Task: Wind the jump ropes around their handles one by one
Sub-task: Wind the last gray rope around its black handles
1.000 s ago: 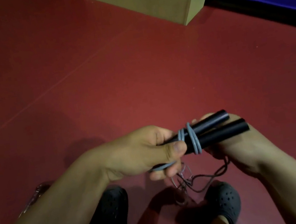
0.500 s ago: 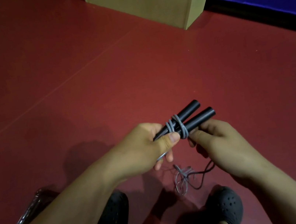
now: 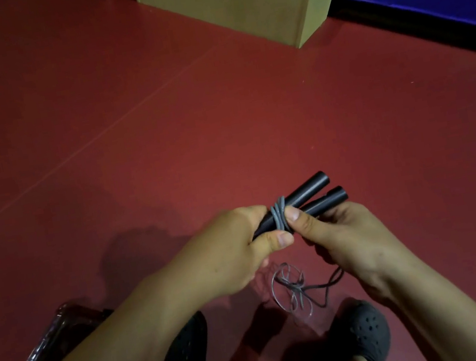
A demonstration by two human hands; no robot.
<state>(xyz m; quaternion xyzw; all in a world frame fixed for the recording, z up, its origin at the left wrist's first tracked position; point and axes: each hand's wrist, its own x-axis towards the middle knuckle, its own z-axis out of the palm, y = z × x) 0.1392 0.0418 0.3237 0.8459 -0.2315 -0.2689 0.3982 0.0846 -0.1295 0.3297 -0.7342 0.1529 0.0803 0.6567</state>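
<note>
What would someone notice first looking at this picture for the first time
Most striking are the two black handles held side by side at centre, bound by a few turns of grey rope. The left hand grips their near ends, and the right hand presses a thumb on the coils. Loose rope lies tangled on the red floor between two dark shoes.

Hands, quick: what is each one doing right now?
Left hand: closed around the two black handles, thumb beside the grey rope coils.
Right hand: thumb pressing on the coils, fingers curled under the handles.
</note>
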